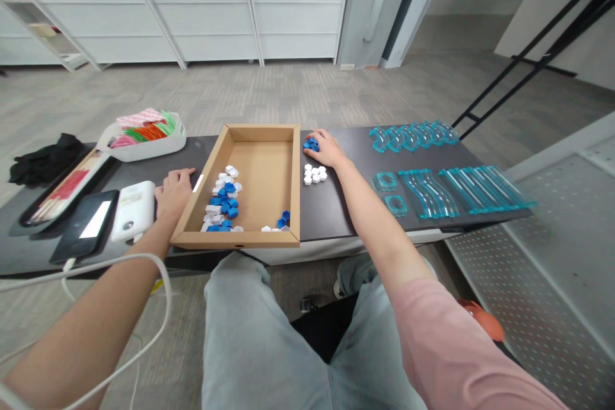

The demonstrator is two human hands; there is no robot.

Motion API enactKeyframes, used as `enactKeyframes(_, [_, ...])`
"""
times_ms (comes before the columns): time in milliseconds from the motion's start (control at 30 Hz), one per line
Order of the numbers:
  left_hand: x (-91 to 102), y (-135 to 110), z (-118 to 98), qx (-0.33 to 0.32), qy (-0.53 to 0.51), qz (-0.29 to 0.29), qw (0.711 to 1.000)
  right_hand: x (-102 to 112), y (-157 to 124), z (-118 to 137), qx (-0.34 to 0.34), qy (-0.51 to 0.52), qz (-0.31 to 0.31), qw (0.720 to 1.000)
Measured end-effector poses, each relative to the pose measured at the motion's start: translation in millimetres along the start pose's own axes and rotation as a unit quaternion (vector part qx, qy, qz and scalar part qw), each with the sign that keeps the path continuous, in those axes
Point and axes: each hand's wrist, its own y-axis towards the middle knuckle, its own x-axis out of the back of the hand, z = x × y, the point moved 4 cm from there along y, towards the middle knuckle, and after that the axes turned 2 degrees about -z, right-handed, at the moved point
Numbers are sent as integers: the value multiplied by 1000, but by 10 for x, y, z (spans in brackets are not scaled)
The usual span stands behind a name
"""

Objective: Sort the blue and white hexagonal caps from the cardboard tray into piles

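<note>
A shallow cardboard tray (257,240) sits on the dark table (336,205) in front of me. Several blue and white hexagonal pieces (223,202) lie in its left part, and a few more blue and white pieces (282,221) sit at its near right corner. My left hand (173,192) rests flat on the table against the tray's left wall, fingers stretched out. My right hand (325,148) lies to the right of the tray, its fingers curled over a small cluster of blue pieces (311,144). A group of white pieces (314,173) lies on the table just below that hand.
Left of my left hand lie a white power bank (133,210) and a black phone (86,225) with a white cable. A white basket of colourful strips (144,134) and black gloves (45,157) stand further left. Turquoise clear track pieces (432,173) cover the table's right side.
</note>
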Motion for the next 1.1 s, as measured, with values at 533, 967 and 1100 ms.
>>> enactKeyframes(533, [-43,61,65,4,9,7,1000,-65,25,-58,25,-12,-1,1000])
enactKeyframes(967, [-37,37,43,8,1,1,1000,-83,54,-123,-2,1,-26,1000])
enactKeyframes(1100, [-42,38,47,6,-2,-5,1000,-89,51,-134,2,23,-35,999])
